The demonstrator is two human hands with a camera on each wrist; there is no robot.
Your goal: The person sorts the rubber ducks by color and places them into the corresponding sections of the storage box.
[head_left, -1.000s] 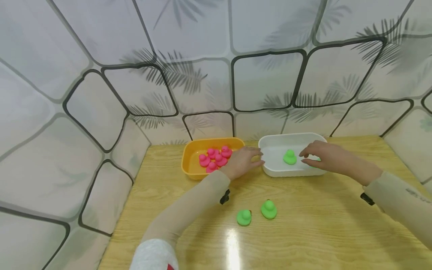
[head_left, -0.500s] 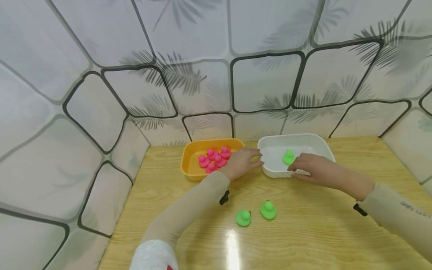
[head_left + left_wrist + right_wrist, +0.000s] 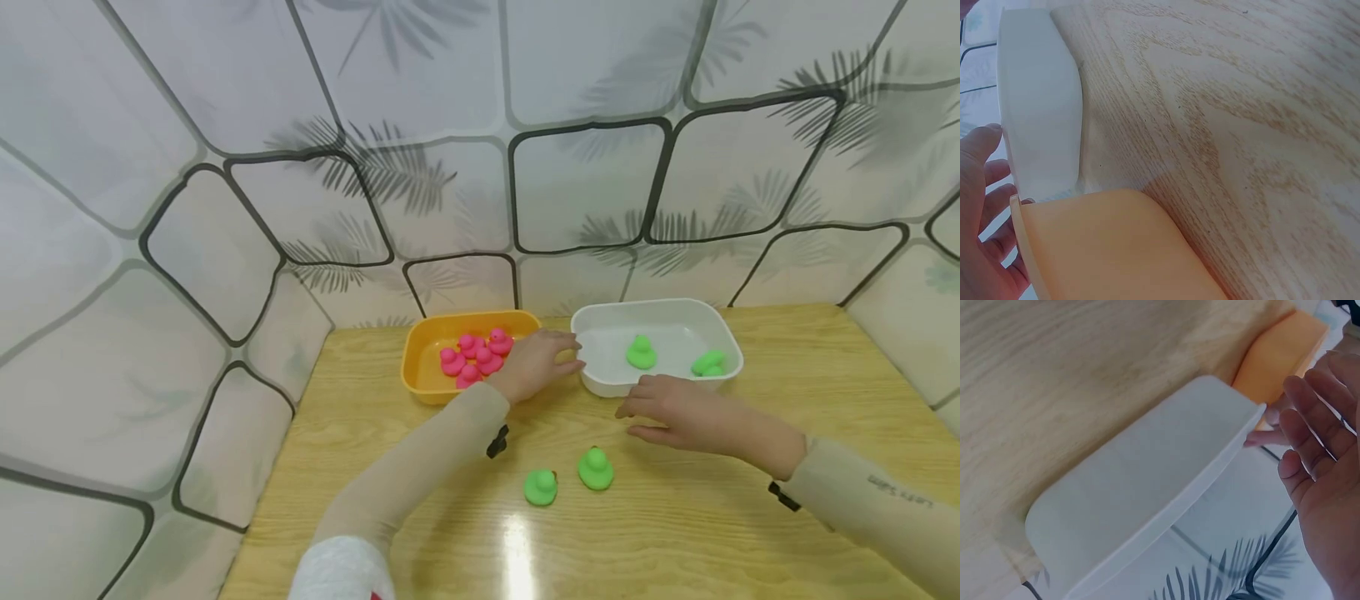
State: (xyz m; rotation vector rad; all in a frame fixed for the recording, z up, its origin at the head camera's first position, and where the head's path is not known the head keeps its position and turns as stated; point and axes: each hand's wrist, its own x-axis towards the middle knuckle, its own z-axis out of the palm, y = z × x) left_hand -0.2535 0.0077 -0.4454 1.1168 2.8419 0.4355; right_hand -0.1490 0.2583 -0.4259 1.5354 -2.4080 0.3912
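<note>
In the head view my left hand (image 3: 536, 367) reaches over the right end of the yellow tub, its fingertips at the left rim of the white tub (image 3: 611, 389). The left wrist view has that hand's thumb (image 3: 984, 141) at the white rim, with relaxed fingers. My right hand (image 3: 682, 412) hovers in front of the white tub, holding nothing, fingers loosely bent. A green rubber duck (image 3: 641, 352) sits upright in the white tub, and green duck shapes (image 3: 708, 363) lie at its right end. Two more stand on the table, a left duck (image 3: 541, 487) and a right duck (image 3: 596, 468).
The yellow tub (image 3: 420, 392) holds several pink rubber ducks (image 3: 487, 361), partly behind my left hand. Both tubs stand side by side at the back of the wooden table (image 3: 675, 533), against a patterned curtain (image 3: 592, 183).
My right hand has moved out of the white tub, leftward and toward the front, uncovering the green shapes at the tub's right end. My left hand has stayed in place.
</note>
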